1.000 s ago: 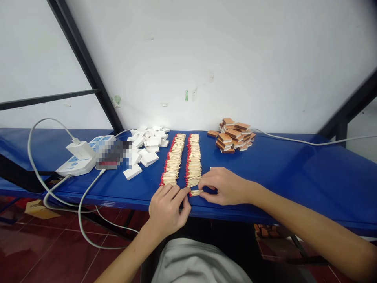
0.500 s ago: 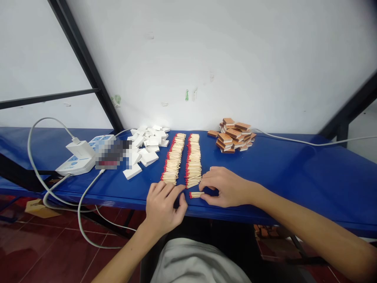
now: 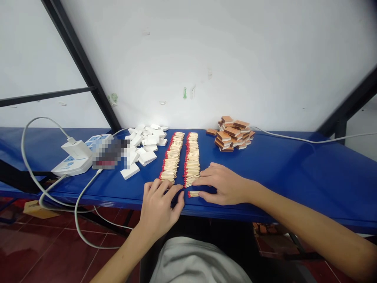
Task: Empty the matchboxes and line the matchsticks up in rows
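Observation:
Two long rows of red-tipped matches lie side by side on the blue table, a left row (image 3: 173,155) and a right row (image 3: 192,157). A small group of matches (image 3: 193,193) lies apart below the right row. My right hand (image 3: 220,184) is over this spot, thumb at the small group's right end and index finger at the right row's lower end, the two apart. My left hand (image 3: 161,202) rests at the lower end of the left row, thumb and index finger apart with nothing seen between them.
White boxes (image 3: 147,155) are heaped at the left. Brown-sided matchboxes (image 3: 234,131) are piled at the back right. A power strip (image 3: 73,163) with white cables and a blurred dark object (image 3: 109,153) sit far left. The blue table (image 3: 294,173) ends near my lap.
My right index finger has stretched left onto the lower end of the right row, away from the thumb. The whole view has shifted slightly; my left hand stays by the left row.

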Tool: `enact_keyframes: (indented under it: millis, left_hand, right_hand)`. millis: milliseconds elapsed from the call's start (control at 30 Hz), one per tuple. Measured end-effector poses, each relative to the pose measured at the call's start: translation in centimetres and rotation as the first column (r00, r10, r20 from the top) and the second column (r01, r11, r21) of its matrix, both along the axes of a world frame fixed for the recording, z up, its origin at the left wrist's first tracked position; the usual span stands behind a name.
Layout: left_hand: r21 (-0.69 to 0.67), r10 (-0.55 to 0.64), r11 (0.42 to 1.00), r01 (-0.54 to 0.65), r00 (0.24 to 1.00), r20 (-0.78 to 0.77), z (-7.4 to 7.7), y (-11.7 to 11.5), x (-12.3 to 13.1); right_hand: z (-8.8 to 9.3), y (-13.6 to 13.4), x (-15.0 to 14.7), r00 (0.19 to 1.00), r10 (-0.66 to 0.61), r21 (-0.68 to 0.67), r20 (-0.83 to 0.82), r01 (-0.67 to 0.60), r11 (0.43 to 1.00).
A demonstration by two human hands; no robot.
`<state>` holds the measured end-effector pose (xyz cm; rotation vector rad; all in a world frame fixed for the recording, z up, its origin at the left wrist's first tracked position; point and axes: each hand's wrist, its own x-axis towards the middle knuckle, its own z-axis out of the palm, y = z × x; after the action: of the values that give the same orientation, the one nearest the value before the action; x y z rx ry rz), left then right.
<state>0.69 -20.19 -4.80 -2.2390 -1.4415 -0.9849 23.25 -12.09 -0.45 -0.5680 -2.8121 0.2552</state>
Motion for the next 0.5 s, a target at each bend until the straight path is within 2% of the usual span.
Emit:
enact_keyframes:
  millis: [67, 233, 500]
  left_hand:
    - [0.001, -0.024, 1.0, 0.024, 1.0, -0.007, -0.23, 0.17, -0.13]
    - [0.119, -0.028, 0.992, 0.028, 1.0, -0.001, -0.94, 0.4, -0.03]
    - [0.102, 0.006, 0.995, -0.004, 1.0, -0.024, -1.05, 0.4, 0.12]
  right_hand:
    - [-0.09, 0.03, -0.04, 1.0, 0.007, 0.0, -0.006, -0.007, 1.0]
    - [0.13, 0.0, -0.1, 1.0, 0.018, -0.029, -0.017, -0.019, 0.999]
    - [0.45, -0.1, -0.19, 1.0, 0.007, -0.057, 0.009, -0.006, 0.998]
